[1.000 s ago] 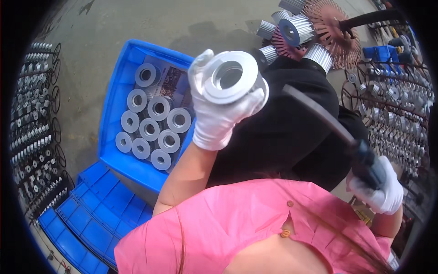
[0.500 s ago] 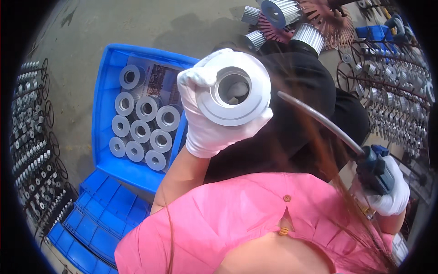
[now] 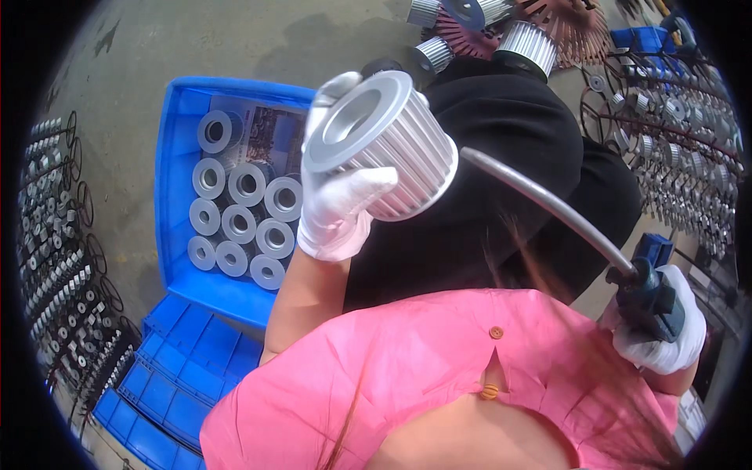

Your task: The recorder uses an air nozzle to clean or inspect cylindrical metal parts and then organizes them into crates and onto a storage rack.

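Note:
My left hand (image 3: 333,207), in a white glove, is closed around a large silver timing pulley (image 3: 403,157). The pulley is tilted, so its toothed side and one end ring with the bore both show. In my gloved right hand (image 3: 674,329) is a dark air blow gun (image 3: 652,301) with a long curved metal nozzle. The nozzle's tip points at the pulley's lower flange and looks close to it; whether they touch I cannot tell. Left of the pulley, a blue crate (image 3: 166,188) holds several smaller silver pulleys (image 3: 238,224) standing with their bores up.
Stacked blue crates (image 3: 180,368) stand at the lower left. Racks of metal parts line the left (image 3: 59,258) and right (image 3: 689,157) edges. Beyond my knees lie more toothed pulleys (image 3: 526,48) and reddish slotted discs (image 3: 568,31).
My left hand has turned the pulley from its end face showing to its toothed side showing, tilting it. The blow gun stays in my right hand, its nozzle tip slightly further left.

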Demonstrator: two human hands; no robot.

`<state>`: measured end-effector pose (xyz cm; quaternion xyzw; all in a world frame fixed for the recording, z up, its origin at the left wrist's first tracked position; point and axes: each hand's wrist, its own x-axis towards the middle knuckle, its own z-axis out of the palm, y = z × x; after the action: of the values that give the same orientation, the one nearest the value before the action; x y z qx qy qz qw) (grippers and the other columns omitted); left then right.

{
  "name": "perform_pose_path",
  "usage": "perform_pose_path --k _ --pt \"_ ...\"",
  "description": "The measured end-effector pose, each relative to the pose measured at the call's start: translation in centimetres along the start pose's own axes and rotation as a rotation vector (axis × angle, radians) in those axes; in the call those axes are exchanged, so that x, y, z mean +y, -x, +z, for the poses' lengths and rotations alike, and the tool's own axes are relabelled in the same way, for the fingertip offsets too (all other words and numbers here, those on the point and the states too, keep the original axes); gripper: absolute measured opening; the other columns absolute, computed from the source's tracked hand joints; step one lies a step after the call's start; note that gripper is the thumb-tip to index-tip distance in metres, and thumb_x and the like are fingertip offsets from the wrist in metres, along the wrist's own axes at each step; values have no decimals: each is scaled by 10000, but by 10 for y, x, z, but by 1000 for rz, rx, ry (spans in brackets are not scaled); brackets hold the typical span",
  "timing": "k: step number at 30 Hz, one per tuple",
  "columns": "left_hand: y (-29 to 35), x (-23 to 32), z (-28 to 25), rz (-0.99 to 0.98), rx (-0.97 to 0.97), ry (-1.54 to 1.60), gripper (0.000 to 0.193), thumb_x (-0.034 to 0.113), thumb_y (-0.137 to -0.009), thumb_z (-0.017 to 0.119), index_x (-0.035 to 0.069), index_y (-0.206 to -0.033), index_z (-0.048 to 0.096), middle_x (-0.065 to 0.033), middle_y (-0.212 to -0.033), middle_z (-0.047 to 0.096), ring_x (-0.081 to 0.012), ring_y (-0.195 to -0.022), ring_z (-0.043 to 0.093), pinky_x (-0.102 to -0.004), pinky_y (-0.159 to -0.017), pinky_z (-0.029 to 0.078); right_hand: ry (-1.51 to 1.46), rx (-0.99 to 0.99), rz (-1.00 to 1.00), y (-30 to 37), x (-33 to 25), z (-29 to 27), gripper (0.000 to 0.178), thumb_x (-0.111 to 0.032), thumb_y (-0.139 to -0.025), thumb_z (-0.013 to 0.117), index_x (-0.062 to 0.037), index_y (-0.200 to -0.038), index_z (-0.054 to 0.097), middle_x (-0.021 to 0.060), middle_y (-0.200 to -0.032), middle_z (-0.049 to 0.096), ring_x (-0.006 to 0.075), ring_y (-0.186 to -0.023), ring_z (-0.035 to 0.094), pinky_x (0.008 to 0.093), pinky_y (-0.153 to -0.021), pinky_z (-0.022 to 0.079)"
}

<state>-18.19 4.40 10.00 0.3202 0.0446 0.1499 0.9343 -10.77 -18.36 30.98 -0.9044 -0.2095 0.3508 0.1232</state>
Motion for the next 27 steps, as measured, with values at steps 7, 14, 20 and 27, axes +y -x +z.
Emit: perform_pose_path --k 7,14,20,27 --pt "3 0 8 -245 -72 247 794 428 -691 604 -22 -1277 314 -209 -1240 370 -330 -1133 406 -491 -895 397 61 89 -212 0 11 10 194 -116 -480 667 -46 -637 576 56 -497 489 246 -386 454 317 -404 369" --pt "10 9 4 -360 88 -46 885 549 -685 593 -55 -1269 314 -194 -1220 391 -317 -1100 438 -476 -919 390 396 92 -33 1 -3 9 212 -197 -469 625 -114 -664 620 57 -494 478 264 -429 462 329 -429 386" --pt "14 13 2 -377 155 -9 908 558 -663 605 -66 -1259 320 -196 -1204 398 -322 -1091 446 -477 -919 393 347 146 10 3 -1 16 209 -196 -475 609 -117 -669 622 56 -564 481 250 -473 491 320 -430 396" --pt "-2 27 14 -456 -43 247 980 535 -617 682 -113 -1244 296 -239 -1206 387 -371 -1124 425 -534 -885 406 371 257 -67 5 0 15 209 -203 -482 614 -115 -671 622 53 -612 492 242 -472 497 305 -435 404"
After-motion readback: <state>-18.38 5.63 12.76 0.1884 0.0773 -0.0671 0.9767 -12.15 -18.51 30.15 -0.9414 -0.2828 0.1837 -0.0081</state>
